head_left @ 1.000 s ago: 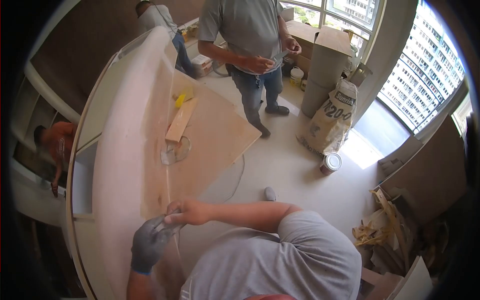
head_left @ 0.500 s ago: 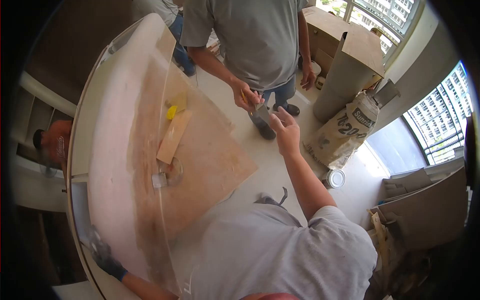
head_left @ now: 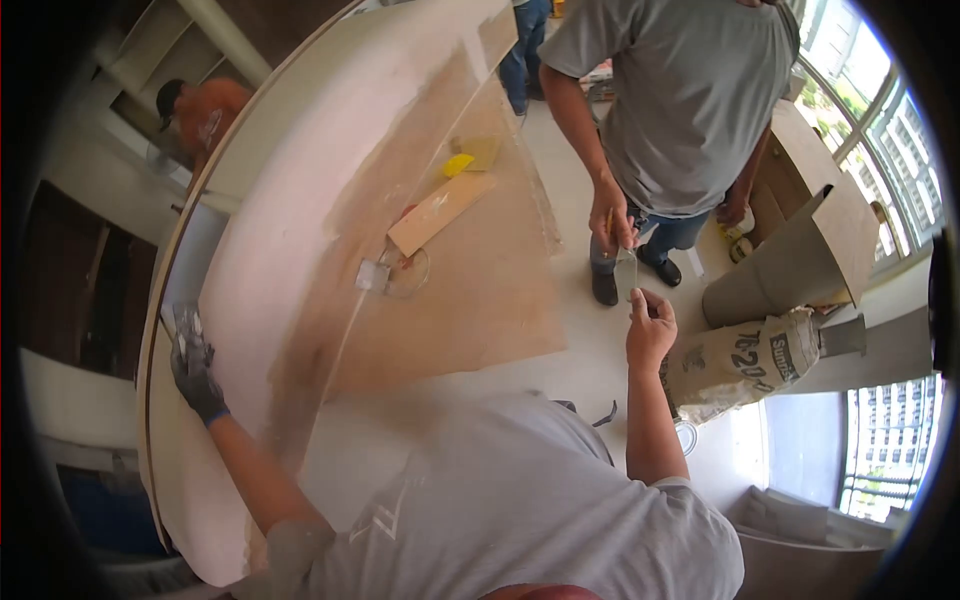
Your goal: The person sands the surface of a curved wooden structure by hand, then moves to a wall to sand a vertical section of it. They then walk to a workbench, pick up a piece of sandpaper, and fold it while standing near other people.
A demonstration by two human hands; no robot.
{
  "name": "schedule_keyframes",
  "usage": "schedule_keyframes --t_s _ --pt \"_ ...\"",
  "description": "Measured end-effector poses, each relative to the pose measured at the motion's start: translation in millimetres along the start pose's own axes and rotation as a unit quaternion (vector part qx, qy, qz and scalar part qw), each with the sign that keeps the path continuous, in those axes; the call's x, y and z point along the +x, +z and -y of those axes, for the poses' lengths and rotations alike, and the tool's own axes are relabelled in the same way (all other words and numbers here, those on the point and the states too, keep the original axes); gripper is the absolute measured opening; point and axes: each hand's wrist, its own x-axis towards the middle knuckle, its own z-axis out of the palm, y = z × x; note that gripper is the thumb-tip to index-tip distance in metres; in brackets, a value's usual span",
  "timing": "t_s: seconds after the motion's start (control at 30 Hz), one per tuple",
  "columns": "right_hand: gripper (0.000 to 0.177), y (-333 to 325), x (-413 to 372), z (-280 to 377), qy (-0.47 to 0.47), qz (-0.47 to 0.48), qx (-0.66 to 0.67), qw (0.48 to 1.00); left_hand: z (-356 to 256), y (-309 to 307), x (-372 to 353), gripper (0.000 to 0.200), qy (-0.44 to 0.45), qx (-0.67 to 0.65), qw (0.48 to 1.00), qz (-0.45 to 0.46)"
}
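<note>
Blade (head_left: pixel 627 272) right of board (head_left: pixel 480 300), over floor; co-worker's hand (head_left: pixel 612 222) holds upper end. Thin metal, so likely light, stiff, sharp-edged (take by flat faces). Right hand (head_left: pixel 650 330) fingers curled at lower end; pinch or mere touch, cannot tell. Gloved left hand (head_left: pixel 197 380), left of board, closed on grey tool (head_left: pixel 183 322). Sack (head_left: pixel 745 360) and can (head_left: pixel 686 436) right of board, contents hidden.
</note>
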Motion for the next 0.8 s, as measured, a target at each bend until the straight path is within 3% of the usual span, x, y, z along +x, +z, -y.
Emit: schedule_keyframes --t_s 0.07,0.27,0.33,0.43,0.53,0.57,0.6,0.63,0.67,0.7,0.77,0.8 --pt "0.019 -5 1 -3 0.022 0.02 -0.031 0.999 -5 3 -2 0.043 0.002 -0.001 1.0 0.016" --pt "0.021 -11 3 -9 -0.098 0.01 -0.173 0.98 -31 17 -64 0.041 -0.055 -0.013 0.998 0.013" --pt "0.022 -16 4 -6 -0.13 0.043 -0.244 0.96 -21 7 -103 0.043 -0.071 0.052 0.996 0.011" --pt "0.027 -14 9 3 -0.198 0.06 -0.315 0.926 34 -41 -164 0.038 0.045 0.253 0.966 -0.028" --pt "0.025 5 4 29 -0.285 0.086 -0.309 0.903 15 -91 -209 0.032 0.017 0.312 0.941 -0.126" --pt "0.023 19 1 42 -0.334 0.093 -0.308 0.886 -2 -111 -210 0.026 -0.016 0.293 0.949 -0.115" --pt "0.029 34 -1 44 -0.37 0.103 -0.268 0.883 -12 -125 -216 0.025 0.032 0.288 0.938 -0.191" --pt "0.027 53 -8 51 -0.394 0.131 -0.235 0.879 -22 -146 -221 0.023 0.085 0.291 0.915 -0.266" --pt "0.026 76 -18 61 -0.413 0.156 -0.202 0.874 -27 -184 -220 0.026 0.087 0.338 0.902 -0.253" --pt "0.025 104 -33 74 -0.418 0.204 -0.19 0.864 -20 -211 -218 0.033 0.127 0.416 0.833 -0.343" --pt "0.024 159 -75 97 -0.452 0.264 -0.159 0.837 -35 -249 -209 0.048 -0.041 0.582 0.714 -0.386" --pt "0.024 190 -103 112 -0.43 0.317 -0.107 0.838 -34 -261 -203 0.049 -0.042 0.601 0.694 -0.394"
